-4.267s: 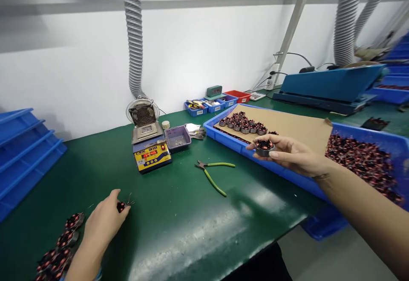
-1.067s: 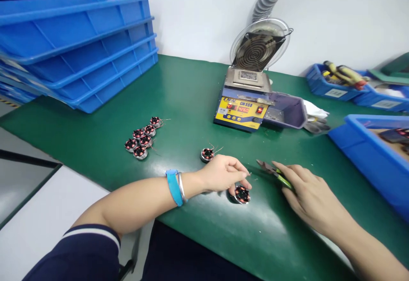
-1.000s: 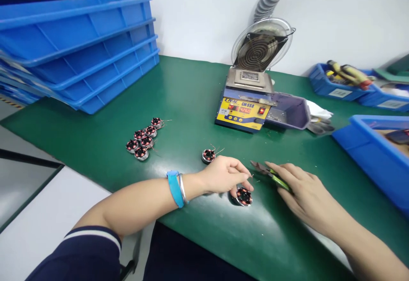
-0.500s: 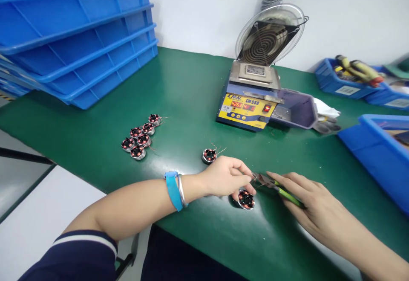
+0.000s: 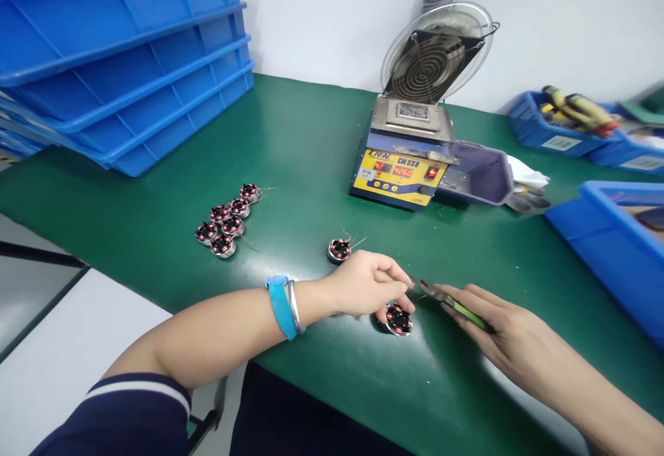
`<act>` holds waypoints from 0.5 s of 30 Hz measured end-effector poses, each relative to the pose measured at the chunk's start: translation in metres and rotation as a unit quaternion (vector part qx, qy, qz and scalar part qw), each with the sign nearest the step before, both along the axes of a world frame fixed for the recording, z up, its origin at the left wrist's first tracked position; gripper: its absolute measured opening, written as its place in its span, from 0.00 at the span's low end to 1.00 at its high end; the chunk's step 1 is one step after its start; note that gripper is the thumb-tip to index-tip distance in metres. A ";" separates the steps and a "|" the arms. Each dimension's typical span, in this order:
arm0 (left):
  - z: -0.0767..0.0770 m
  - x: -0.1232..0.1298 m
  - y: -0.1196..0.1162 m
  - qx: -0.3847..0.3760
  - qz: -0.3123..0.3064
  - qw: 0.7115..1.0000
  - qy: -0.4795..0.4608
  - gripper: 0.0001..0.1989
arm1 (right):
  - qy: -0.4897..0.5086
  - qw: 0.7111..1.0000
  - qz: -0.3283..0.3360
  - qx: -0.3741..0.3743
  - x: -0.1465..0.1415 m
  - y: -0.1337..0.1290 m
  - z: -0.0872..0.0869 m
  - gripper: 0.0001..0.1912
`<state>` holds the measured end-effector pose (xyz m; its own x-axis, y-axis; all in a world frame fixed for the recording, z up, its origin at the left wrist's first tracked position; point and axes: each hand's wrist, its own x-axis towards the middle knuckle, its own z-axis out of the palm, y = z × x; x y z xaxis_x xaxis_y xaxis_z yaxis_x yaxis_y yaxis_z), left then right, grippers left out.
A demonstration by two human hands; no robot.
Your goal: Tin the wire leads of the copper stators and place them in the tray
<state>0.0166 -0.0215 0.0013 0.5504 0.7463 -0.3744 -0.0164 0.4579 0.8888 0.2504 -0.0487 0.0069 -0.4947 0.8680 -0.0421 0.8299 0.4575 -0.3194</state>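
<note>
My left hand (image 5: 369,281) is closed in a pinch at the thin wire ends of a copper-wound motor stator (image 5: 399,320), and a lower finger touches the stator's rim. The stator lies on the green table, partly behind my fingers. My right hand (image 5: 495,314) is closed round green-handled pliers (image 5: 464,311). Their metal jaws point left, close to my left fingertips, with fine wire near them; whether the jaws grip the wire I cannot tell. A second stator (image 5: 339,250) with loose wires stands just beyond my left wrist.
Several more stators (image 5: 223,245) sit grouped at the left. A yellow-fronted solder pot (image 5: 399,172) with a lit display stands at the back, a purple bin (image 5: 487,172) beside it. Stacked blue crates (image 5: 129,89) rise at left; blue bins (image 5: 555,139) line the right.
The pliers have turned slightly, their handles now looking closer together. My left hand stays almost in place at the stator. The digits on the display differ, and the view has shifted a little.
</note>
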 end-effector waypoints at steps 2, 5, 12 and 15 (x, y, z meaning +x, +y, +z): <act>0.000 0.000 0.000 0.007 -0.003 1.000 0.006 0.03 | -0.029 0.999 -0.021 0.019 0.003 0.000 -0.001 0.25; -0.001 -0.001 0.000 0.022 -0.002 1.000 0.018 0.04 | -0.110 0.988 -0.064 0.091 0.008 0.002 -0.004 0.27; -0.001 -0.001 -0.002 0.050 0.012 0.998 0.028 0.04 | -0.092 0.978 -0.082 0.170 0.000 -0.003 0.000 0.26; -0.002 -0.001 -0.001 0.057 0.016 0.998 0.023 0.04 | 0.034 0.990 -0.020 0.134 -0.023 -0.015 -0.001 0.29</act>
<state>0.0156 -0.0230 -0.0012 0.5096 0.8027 -0.3098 0.0128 0.3529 0.9356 0.2272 -0.0633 0.0064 -0.4534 0.8627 0.2240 0.8300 0.5002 -0.2468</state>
